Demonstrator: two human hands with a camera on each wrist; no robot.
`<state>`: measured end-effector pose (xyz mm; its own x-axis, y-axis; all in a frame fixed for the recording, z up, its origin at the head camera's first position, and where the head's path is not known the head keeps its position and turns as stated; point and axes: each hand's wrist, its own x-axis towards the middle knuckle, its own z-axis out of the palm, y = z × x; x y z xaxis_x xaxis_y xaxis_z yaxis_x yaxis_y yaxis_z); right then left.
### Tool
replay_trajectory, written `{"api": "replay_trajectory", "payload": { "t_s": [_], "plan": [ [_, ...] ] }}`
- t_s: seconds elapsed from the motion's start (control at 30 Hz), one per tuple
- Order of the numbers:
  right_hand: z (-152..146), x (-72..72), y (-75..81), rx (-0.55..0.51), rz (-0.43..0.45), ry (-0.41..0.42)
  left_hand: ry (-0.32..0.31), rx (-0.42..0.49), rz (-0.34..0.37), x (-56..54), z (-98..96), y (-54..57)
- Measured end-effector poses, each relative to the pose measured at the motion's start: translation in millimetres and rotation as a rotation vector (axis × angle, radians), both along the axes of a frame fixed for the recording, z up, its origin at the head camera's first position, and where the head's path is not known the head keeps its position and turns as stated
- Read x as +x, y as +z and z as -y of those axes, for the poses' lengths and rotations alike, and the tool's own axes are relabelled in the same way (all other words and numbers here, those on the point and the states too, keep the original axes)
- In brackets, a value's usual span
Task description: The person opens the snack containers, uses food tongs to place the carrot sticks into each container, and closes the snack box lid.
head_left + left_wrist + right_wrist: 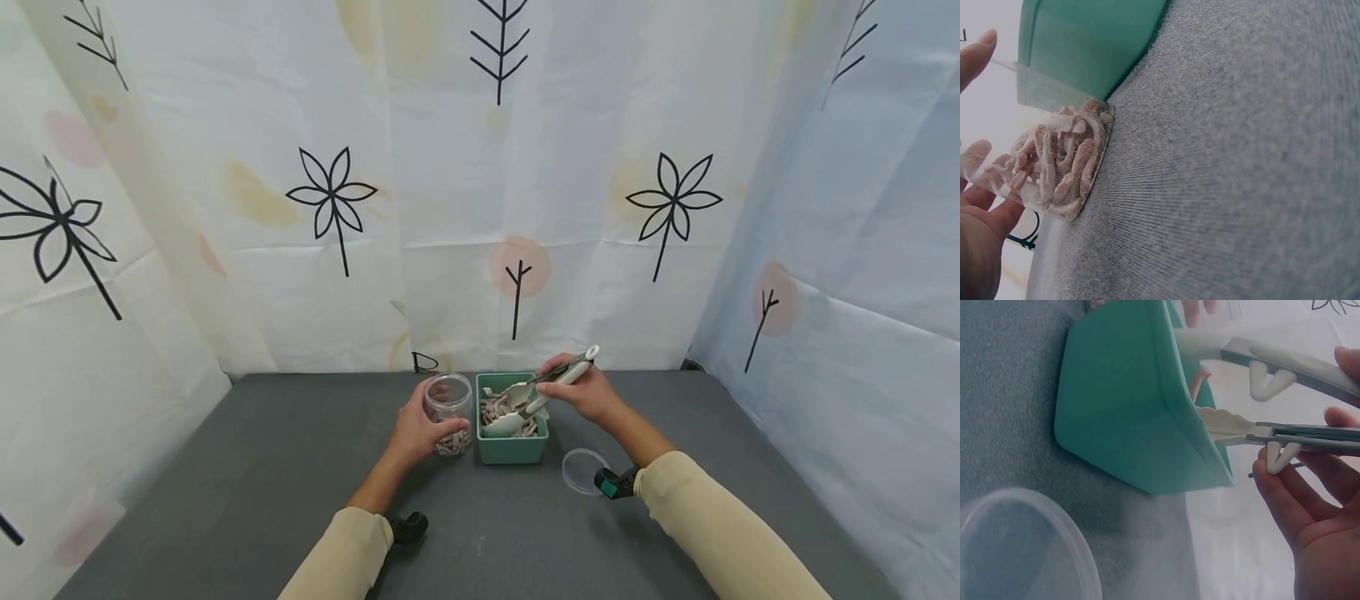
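My left hand [420, 427] grips a clear plastic jar [450, 398] around its side. Pale brownish, twisted dried pieces [1063, 156] fill its lower part. Just right of the jar stands a green rectangular bin [513, 452] with more of these pieces [495, 407] inside. In my right hand [588, 393] is a pair of white and grey tongs [562, 382], held by its two arms. The tong heads are spread apart and reach down into the bin. Whether a piece lies between them cannot be made out.
A clear round lid [585, 472] lies on the dark grey table [300, 467], right of the bin and below my right forearm. A white patterned curtain [450, 167] hangs behind the table and along both sides.
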<state>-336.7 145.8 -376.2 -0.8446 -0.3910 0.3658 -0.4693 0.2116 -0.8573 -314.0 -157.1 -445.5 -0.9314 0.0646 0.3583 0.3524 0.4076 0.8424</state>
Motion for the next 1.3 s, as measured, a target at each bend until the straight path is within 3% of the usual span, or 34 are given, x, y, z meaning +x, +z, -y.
{"api": "replay_trajectory", "payload": {
  "t_s": [0.17, 0.4, 0.73, 1.3],
  "plan": [
    [3, 4.4, 3.5, -0.049, 0.01, -0.012, -0.011, 0.004, 0.004, 1.2, -0.5, -0.1],
    [9, 26.1, 29.6, -0.066, -0.011, 0.006, -0.008, 0.003, -0.004, 2.6, -0.2, 2.4],
    [0, 10.7, 17.3, -0.129, -0.04, 0.0, -0.006, -0.002, -0.014, 2.7, -0.5, 2.5],
    [-6, 13.9, 37.8, -0.213, -0.108, -0.023, -0.005, 0.001, 0.02, 0.7, -0.8, 1.2]
  ]
}}
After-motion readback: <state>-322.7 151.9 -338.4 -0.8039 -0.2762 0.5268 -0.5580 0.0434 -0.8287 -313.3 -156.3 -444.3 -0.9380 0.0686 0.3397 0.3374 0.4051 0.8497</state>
